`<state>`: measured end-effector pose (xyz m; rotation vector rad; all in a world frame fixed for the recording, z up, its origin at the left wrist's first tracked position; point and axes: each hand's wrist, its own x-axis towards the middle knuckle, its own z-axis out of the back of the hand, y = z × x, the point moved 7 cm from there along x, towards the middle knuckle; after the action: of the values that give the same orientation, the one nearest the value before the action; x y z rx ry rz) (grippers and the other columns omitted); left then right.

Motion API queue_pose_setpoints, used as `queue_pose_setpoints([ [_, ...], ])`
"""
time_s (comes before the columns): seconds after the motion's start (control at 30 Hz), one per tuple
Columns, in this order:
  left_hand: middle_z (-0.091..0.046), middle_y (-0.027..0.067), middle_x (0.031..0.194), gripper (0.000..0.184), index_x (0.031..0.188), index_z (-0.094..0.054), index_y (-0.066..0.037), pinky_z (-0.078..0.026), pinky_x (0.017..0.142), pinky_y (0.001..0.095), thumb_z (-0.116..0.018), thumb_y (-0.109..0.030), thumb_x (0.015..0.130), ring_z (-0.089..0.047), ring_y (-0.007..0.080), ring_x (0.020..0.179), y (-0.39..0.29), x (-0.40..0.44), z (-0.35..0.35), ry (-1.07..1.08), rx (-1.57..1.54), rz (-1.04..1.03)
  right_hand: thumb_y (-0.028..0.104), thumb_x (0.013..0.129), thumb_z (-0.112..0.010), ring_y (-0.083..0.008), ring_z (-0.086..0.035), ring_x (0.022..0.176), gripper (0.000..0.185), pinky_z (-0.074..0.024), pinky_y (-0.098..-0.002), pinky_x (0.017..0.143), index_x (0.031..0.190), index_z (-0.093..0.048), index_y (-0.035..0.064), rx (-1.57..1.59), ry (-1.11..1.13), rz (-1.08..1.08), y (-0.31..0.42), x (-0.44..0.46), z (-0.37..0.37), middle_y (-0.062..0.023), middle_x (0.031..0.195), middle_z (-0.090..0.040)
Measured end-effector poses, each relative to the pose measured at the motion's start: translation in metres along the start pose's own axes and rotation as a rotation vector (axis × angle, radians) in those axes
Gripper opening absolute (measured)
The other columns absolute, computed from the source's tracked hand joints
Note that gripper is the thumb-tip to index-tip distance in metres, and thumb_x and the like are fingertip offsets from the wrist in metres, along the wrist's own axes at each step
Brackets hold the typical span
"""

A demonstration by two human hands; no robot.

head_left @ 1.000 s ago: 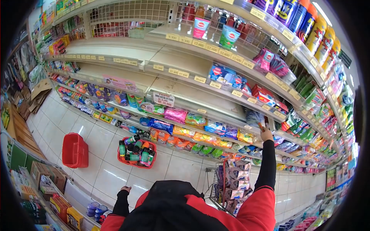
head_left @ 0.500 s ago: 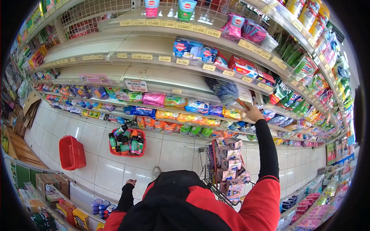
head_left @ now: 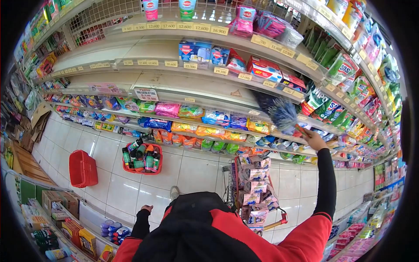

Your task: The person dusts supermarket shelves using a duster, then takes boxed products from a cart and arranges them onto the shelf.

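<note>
you have one left hand (head_left: 147, 209), one right hand (head_left: 314, 141) and one duster (head_left: 283, 114) in view. near you are one cart (head_left: 276, 224), one filled red basket (head_left: 142, 171) and one shoe (head_left: 174, 192). you also face two upright tubes (head_left: 151, 12) and one white promo sign (head_left: 146, 94).

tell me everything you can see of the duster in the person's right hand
The duster has a bushy, feathery-looking head, pale blue-grey nearer the handle and dark toward the far end; whether it is feather or fibre is unclear. The visible part of its slim handle is orange-brown, gripped by the right hand. It slants, head up and to the left in the picture, across the front edge of a shelf; whether the strands touch the board cannot be told.
</note>
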<state>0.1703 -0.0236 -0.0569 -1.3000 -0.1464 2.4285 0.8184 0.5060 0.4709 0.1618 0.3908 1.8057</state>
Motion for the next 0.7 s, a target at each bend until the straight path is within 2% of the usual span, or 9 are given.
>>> queue_pose_setpoints([
  [0.07, -0.06, 0.0082, 0.07, 0.043, 0.092, -0.057, 0.0, -0.045, 0.046, 0.0289, -0.054, -0.04, 0.074, -0.056, 0.0156, 0.049, 0.001, 0.008, -0.003, -0.032, 0.031, -0.059, 0.019, 0.076, -0.051, -0.031, -0.056, 0.085, 0.039, -0.0419, -0.0348, 0.073, 0.113, -0.047, 0.0071, -0.103, -0.004, -0.024, -0.017, -0.006, 0.016, -0.0205, 0.09, -0.057],
  [0.17, -0.06, 0.017, 0.084, 0.045, 0.086, -0.061, -0.001, -0.042, 0.075, 0.0361, -0.053, -0.042, 0.071, -0.056, 0.0293, 0.083, -0.023, -0.015, -0.001, -0.051, -0.061, -0.012, 0.019, 0.076, -0.05, -0.0319, -0.055, 0.085, 0.038, -0.0419, -0.0356, 0.073, 0.113, -0.047, 0.0088, -0.194, -0.065, -0.133, -0.021, -0.012, 0.018, -0.0208, 0.088, -0.057],
  [0.27, -0.06, 0.0078, 0.07, 0.043, 0.092, -0.057, 0.0, -0.044, 0.046, 0.0286, -0.053, -0.04, 0.075, -0.056, 0.0155, 0.052, -0.035, -0.004, -0.016, -0.021, 0.074, -0.115, 0.019, 0.075, -0.05, -0.033, -0.055, 0.084, 0.038, -0.042, -0.0369, 0.072, 0.112, -0.047, 0.0095, -0.096, -0.116, -0.012, -0.026, -0.009, -0.015, -0.0211, 0.087, -0.057],
  [0.33, -0.059, 0.0073, 0.07, 0.043, 0.09, -0.057, 0.0, -0.044, 0.046, 0.0286, -0.053, -0.04, 0.075, -0.055, 0.0151, 0.05, -0.046, -0.01, -0.019, -0.002, 0.13, -0.136, 0.019, 0.074, -0.052, -0.0339, -0.055, 0.078, 0.038, -0.0428, -0.0372, 0.067, 0.111, -0.048, 0.0089, -0.108, -0.124, 0.036, 0.019, -0.03, -0.013, -0.0214, 0.082, -0.057],
  [0.5, -0.058, 0.0071, 0.067, 0.041, 0.086, -0.057, 0.0, -0.044, 0.046, 0.0285, -0.054, -0.04, 0.074, -0.054, 0.0153, 0.049, -0.073, 0.0, -0.018, -0.054, 0.146, -0.215, 0.021, 0.072, -0.056, -0.0351, -0.054, 0.067, 0.036, -0.0434, -0.0398, 0.06, 0.105, -0.052, 0.0085, -0.08, -0.216, 0.301, 0.074, -0.073, -0.025, -0.0195, 0.072, -0.056],
  [0.6, -0.058, 0.0072, 0.066, 0.042, 0.084, -0.058, -0.001, -0.044, 0.048, 0.0284, -0.056, -0.041, 0.072, -0.053, 0.0152, 0.049, -0.08, 0.004, -0.014, -0.075, 0.145, -0.27, 0.021, 0.07, -0.058, -0.0345, -0.054, 0.062, 0.03, -0.0432, -0.04, 0.055, 0.097, -0.056, 0.0075, -0.117, -0.217, 0.317, 0.079, -0.098, -0.029, -0.017, 0.067, -0.056],
  [0.63, -0.058, 0.0071, 0.066, 0.042, 0.084, -0.058, -0.001, -0.044, 0.048, 0.0284, -0.056, -0.041, 0.071, -0.053, 0.0151, 0.049, -0.089, -0.002, -0.012, -0.088, 0.133, -0.267, 0.021, 0.068, -0.06, -0.0316, -0.054, 0.057, 0.025, -0.0431, -0.0378, 0.051, 0.088, -0.057, 0.0074, -0.12, -0.24, 0.376, 0.076, -0.103, -0.034, -0.0139, 0.063, -0.056],
  [0.7, -0.058, 0.0069, 0.065, 0.043, 0.085, -0.057, -0.001, -0.044, 0.049, 0.0284, -0.057, -0.041, 0.071, -0.053, 0.015, 0.049, -0.099, -0.008, -0.009, -0.12, 0.105, -0.317, 0.021, 0.067, -0.061, -0.0296, -0.055, 0.055, 0.023, -0.043, -0.0364, 0.049, 0.086, -0.058, 0.0083, -0.161, -0.188, 0.374, 0.074, -0.115, -0.05, -0.0119, 0.062, -0.056],
])
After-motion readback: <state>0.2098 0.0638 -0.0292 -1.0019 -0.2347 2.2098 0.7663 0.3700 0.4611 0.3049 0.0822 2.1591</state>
